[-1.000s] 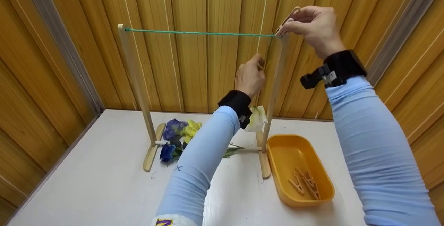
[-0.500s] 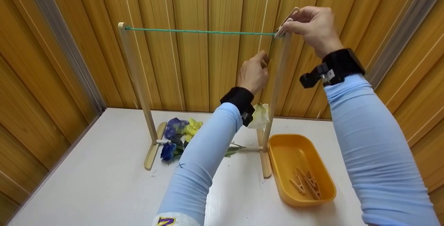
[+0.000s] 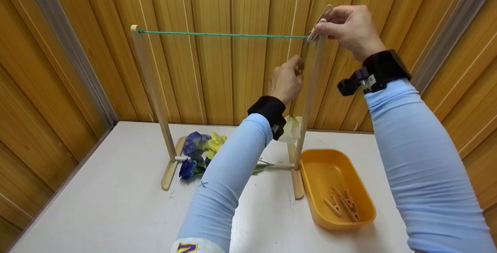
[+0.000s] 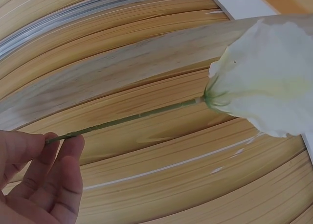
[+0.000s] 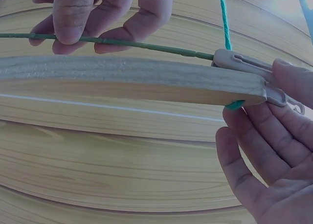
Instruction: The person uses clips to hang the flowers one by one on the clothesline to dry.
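At the far left, the left post stands on the bench, and a green string runs from its top to the right. Near its foot lie a purple flower, a blue flower and a yellow flower; the left sleeve hides some of that bunch. Next comes the left hand. Its thumb and fingers pinch the stem of a white flower, which hangs head down beside the right post. In the last second this hand and its flower have come a tiny bit closer to that post, while the right hand has stayed up by its top. It looks as if the stem and the peg are being lined up: from the right wrist, the stem's end reaches the peg's tip, close to the string. I cannot tell if the peg bites the stem. The right hand's thumb and fingers hold the peg at the string's right end. Last, an orange tub sits just beside the right post's foot. A few more pegs lie inside it in a small heap, at the near end.
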Motion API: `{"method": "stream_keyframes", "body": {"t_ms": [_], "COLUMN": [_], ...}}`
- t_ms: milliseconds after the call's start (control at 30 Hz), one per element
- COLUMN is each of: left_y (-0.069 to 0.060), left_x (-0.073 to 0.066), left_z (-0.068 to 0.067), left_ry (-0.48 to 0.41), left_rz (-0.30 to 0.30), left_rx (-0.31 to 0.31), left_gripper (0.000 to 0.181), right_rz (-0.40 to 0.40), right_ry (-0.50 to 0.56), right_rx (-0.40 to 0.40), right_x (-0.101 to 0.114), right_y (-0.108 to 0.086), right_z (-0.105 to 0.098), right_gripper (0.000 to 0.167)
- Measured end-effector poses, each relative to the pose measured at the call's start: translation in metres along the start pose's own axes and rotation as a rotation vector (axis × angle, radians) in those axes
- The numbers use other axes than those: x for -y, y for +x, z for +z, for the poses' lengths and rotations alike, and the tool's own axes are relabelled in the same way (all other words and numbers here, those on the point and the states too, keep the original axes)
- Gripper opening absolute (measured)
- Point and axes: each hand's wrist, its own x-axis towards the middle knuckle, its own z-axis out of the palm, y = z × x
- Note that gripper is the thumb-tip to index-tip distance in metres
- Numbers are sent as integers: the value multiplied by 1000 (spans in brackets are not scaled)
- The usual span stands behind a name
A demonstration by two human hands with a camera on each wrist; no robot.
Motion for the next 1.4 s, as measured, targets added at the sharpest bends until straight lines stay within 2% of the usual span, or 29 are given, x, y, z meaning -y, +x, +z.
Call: {"method": "stream_keyframes", "body": {"t_ms": [267,533,767,900,1033,1167,1267,1400], "left_y": [-2,-2,-5,-7,-13,-23,-33,-50], "left_x": [0,2,7,13,18,22,26,36], "left_z": [4,6,0,-6,-17,-34,-48,-66], "left_ry": [-73,-62,-51,-48,-42,-16,1,88], "left_rz": [-5,-31,-107,-116,-97,-78,-59,-20], "left_rx": [13,27,104,124,141,178,220,251], "left_gripper": [19,24,31,34,35,38,41,44], "right_rz": [1,29,31,13,-9,-29,-57,-119], "right_ry": [9,-16,-35,-91,-197,-282,-293,-272], "right_rx": [30,31,32,26,-3,-59,-106,-143], "right_x": [-1,-2,-4,-8,-15,-23,-31,-47], "right_y": [0,-2,-4,-9,-22,-45,-66,-97], "right_z": [7,11,11,8,4,6,12,25], "right_gripper": [8,14,22,33,42,46,45,40]}}
